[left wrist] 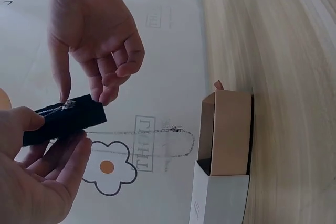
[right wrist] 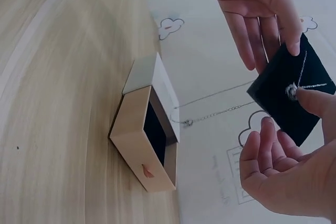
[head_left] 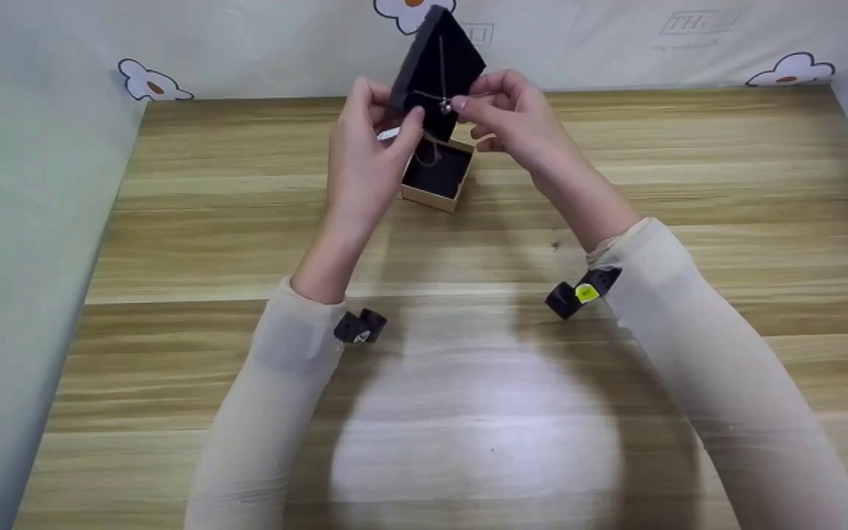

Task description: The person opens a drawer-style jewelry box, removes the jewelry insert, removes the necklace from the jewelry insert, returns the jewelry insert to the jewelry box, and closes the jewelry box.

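Note:
My left hand grips a square black jewelry pad by its lower left edge, thumb on the face and fingers behind. The pad is tilted up above the table. A silver necklace runs over the pad's face, with its pendant near the middle. The rest of its chain hangs down from behind the pad in a loop. My right hand is at the pad's right side. Its thumb presses the pendant, and its other fingers are loosely bent beside the pad's edge.
Below the pad, a tan box drawer with a dark inside and a small ribbon tab stands pulled out of its white sleeve on the wooden table. A flower-printed cloth rises behind the table.

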Available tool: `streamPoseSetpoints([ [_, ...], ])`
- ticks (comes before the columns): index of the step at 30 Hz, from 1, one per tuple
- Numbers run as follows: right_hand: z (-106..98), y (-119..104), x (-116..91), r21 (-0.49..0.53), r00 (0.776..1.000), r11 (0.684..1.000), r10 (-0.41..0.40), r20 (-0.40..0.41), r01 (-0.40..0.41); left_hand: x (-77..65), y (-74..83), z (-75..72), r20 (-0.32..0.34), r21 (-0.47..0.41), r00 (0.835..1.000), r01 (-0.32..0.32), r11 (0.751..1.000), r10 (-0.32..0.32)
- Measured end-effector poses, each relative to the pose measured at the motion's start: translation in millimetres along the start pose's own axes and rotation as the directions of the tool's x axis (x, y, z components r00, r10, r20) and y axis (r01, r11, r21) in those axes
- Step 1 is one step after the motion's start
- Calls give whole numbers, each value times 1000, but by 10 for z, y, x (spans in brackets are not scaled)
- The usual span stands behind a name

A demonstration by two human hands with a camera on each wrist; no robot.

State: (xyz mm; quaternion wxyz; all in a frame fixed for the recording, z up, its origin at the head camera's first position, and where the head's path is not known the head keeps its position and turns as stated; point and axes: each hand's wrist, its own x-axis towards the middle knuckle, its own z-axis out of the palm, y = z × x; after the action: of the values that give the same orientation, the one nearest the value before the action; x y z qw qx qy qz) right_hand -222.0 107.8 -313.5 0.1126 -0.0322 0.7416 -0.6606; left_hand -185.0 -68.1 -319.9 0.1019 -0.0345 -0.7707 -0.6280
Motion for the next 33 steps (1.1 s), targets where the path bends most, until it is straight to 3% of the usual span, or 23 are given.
streamPoseSetpoints([
  [7, -14, -23, -74, -121, 999, 992, -43, 8, 43, 2, 9, -25, -10, -57, 1000, 1, 998, -2],
  [13, 10, -48, -120, -69, 997, 995, -71, 27, 73, -4, 5, 5, 18, -98, 1000, -4, 995, 6],
  [20, 57, -59, -141, -120, 990, 983, -137, 35, 140, -17, 13, 37, 96, -106, 995, -4, 994, 14],
  [28, 23, -72, -147, -151, 980, 970, -196, -14, 192, -47, 102, 66, 208, -301, 978, 56, 952, 8],
  [33, 10, -80, -143, -150, 968, 960, -247, -47, 238, -57, 136, 89, 235, -302, 971, 40, 953, 34],
])
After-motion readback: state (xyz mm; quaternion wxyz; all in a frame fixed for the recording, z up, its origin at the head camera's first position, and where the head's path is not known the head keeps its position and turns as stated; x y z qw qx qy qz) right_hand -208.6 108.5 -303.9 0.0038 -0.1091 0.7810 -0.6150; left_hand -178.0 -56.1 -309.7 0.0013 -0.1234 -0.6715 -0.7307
